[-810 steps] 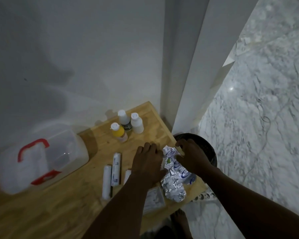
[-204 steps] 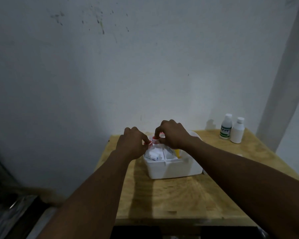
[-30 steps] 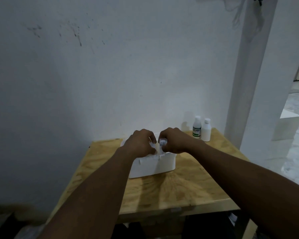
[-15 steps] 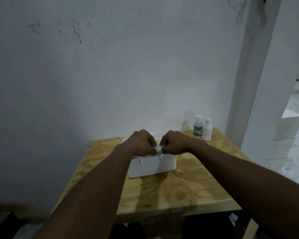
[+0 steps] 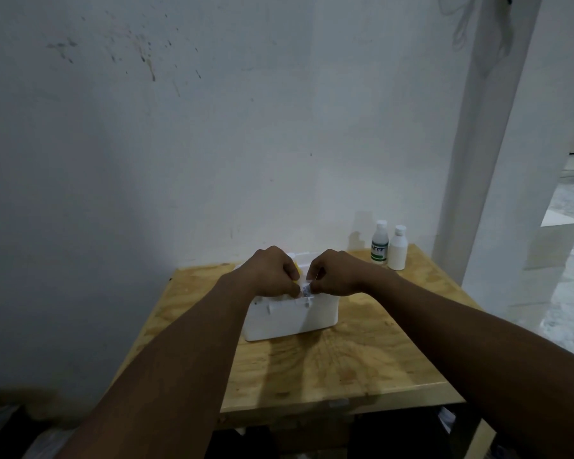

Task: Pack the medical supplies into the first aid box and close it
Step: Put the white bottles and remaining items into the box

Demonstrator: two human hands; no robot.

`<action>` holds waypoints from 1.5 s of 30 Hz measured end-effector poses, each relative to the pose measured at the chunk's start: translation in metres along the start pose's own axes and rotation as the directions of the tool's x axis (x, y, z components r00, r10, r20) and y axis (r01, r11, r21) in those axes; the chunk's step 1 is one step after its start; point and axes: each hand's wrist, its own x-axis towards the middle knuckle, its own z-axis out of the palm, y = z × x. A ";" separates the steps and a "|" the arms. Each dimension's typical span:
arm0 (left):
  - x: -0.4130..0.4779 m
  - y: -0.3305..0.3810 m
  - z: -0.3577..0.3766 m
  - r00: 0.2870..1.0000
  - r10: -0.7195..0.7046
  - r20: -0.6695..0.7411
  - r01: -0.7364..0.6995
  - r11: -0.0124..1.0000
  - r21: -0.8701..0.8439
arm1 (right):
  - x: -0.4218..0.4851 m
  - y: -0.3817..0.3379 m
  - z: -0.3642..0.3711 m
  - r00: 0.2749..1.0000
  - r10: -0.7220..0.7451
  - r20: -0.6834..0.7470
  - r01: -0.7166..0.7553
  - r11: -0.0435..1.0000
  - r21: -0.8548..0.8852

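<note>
The white first aid box (image 5: pixel 292 318) stands open near the middle of the wooden table (image 5: pixel 345 359). My left hand (image 5: pixel 272 271) and my right hand (image 5: pixel 337 273) hover over its front rim, fingers curled. Between the fingertips of both hands is a small white item with print (image 5: pixel 306 289), pinched just above the box opening. A bit of yellow (image 5: pixel 297 269) shows inside the box behind my left hand. The rest of the contents are hidden by my hands.
Two small white bottles stand at the table's back right corner, one with a green label (image 5: pixel 379 243) and one plain (image 5: pixel 398 248). A white wall rises right behind the table, and a white pillar (image 5: pixel 484 160) stands to the right.
My hands have drawn closer together and sunk slightly towards the box rim, with the small white item still between them. The box and bottles stay put.
</note>
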 end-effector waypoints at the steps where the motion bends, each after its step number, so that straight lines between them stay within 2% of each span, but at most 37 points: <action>1: 0.000 0.000 0.000 1.000 -0.001 0.000 0.001 1.000 -0.002 | 0.000 0.001 0.000 1.000 -0.004 -0.004 0.004 1.000 -0.001; 16: 0.003 0.001 0.002 1.000 0.007 0.005 -0.007 1.000 0.021 | -0.005 0.004 -0.001 0.999 -0.033 -0.038 0.037 0.992 0.120; 23: 0.003 0.000 0.003 1.000 -0.001 0.004 0.001 1.000 0.005 | 0.001 0.008 0.004 0.999 -0.026 -0.037 0.028 0.998 0.063; 31: 0.004 0.000 0.003 1.000 0.011 -0.021 -0.011 1.000 0.014 | 0.001 0.013 0.006 0.990 -0.030 -0.141 0.036 0.999 0.039; 45: 0.005 -0.002 0.004 1.000 0.020 -0.001 -0.020 0.999 0.049 | -0.001 0.010 0.009 0.992 -0.059 -0.109 0.068 0.994 0.081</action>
